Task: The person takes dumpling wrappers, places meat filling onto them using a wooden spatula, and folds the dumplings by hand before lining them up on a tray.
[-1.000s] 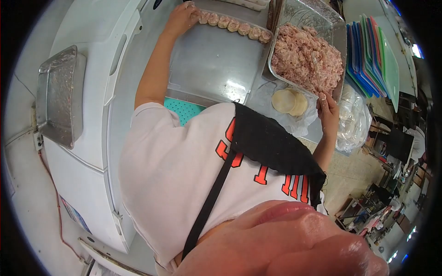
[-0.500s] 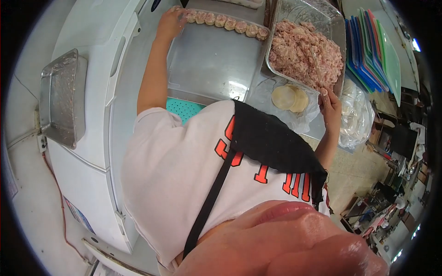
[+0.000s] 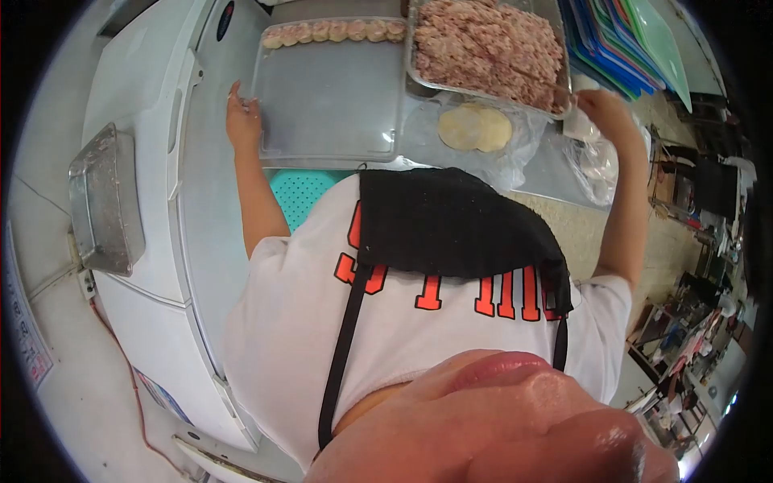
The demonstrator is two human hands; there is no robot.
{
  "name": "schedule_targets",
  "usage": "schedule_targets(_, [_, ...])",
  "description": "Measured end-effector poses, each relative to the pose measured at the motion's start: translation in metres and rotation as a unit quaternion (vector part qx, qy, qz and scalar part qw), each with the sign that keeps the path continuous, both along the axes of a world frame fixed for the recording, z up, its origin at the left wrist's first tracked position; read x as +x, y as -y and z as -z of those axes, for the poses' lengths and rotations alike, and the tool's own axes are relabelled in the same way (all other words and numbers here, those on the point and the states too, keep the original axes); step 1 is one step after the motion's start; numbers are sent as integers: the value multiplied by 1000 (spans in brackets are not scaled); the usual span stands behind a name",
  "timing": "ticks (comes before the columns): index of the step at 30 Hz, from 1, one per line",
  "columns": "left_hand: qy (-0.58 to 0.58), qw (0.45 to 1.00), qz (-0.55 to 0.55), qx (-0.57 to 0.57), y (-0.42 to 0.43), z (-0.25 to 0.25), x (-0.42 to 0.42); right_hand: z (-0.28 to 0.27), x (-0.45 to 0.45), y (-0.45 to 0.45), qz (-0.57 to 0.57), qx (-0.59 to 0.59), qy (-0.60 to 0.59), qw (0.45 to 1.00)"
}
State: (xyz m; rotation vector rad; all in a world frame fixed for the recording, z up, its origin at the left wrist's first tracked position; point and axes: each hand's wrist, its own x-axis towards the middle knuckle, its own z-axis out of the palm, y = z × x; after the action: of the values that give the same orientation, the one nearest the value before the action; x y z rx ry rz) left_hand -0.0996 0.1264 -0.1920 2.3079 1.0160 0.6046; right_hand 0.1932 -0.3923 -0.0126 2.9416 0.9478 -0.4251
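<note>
My left hand (image 3: 243, 119) is beside the left edge of a flat tray (image 3: 328, 105), empty, with its fingers apart. Along the tray's far edge runs a row of round, meat-filled dumplings (image 3: 338, 31). To the right is a deep metal pan (image 3: 412, 48) heaped with pink minced meat (image 3: 483, 40). My right hand (image 3: 602, 109), at the pan's near right corner, is closed round the end of a thin tool (image 3: 531, 77) that lies across the meat. Round pale wrappers (image 3: 475, 128) rest on clear plastic just in front of the pan.
Coloured boards (image 3: 620, 40) stand at the upper right, above a plastic bag of pale items (image 3: 597, 165). A turquoise perforated basket (image 3: 302, 193) is below the tray. At left are a white appliance (image 3: 133, 97) and an empty metal pan (image 3: 105, 201).
My left hand has left the dumpling row and come down outside the tray's left edge. My right hand has swung outward, still on the tool. The whole view has shifted.
</note>
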Motion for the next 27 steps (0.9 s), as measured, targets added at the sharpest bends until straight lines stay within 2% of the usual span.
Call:
schedule_targets(1, [-8,1000,-3,11,-1,2,-3,-15,4,-6,26,-71,11,997])
schedule_targets(2, [-15,1000,-7,22,-2,3,-4,-20,9,-8,-7,-100,51,994])
schedule_targets(4, [9,995,-1,98,2,1,-4,1,19,1,-138,-113,165,970])
schedule_targets(5, [22,990,0,137,6,-1,-3,30,25,2,-155,-103,181,966])
schedule_targets(6, [41,984,12,171,16,-5,2,77,34,8,-176,-52,229,956])
schedule_targets(7, [61,977,23,205,30,-12,10,83,8,5,-282,84,272,916])
schedule_targets(8, [82,967,32,238,46,-21,20,84,-2,-1,-257,54,232,937])
schedule_targets(9, [118,966,75,215,73,-37,32,80,-20,-7,-230,4,224,947])
schedule_targets(10, [150,963,117,191,109,-52,42,74,-20,-1,-257,21,212,943])
schedule_targets(11, [172,961,166,142,146,-61,51,65,-16,3,-284,40,201,937])
schedule_targets(13, [199,943,266,28,214,-65,70,30,0,5,-241,-28,190,951])
schedule_targets(14, [163,934,315,-31,241,-62,80,19,6,7,-219,-63,183,956])
schedule_targets(15, [126,919,363,-91,264,-57,87,18,13,8,-225,-36,210,951])
schedule_targets(17, [70,918,380,-85,295,-27,104,23,29,4,-235,19,261,936])
schedule_targets(20, [73,931,328,146,315,27,121,74,25,-6,-287,45,216,932])
schedule_targets(23, [40,946,318,-53,304,22,114,83,24,8,-338,82,167,923])
schedule_targets(24, [54,951,296,-71,303,20,110,82,21,18,-351,93,144,920])
schedule_targets(27, [127,950,280,62,308,9,106,42,40,32,-300,-14,161,940])
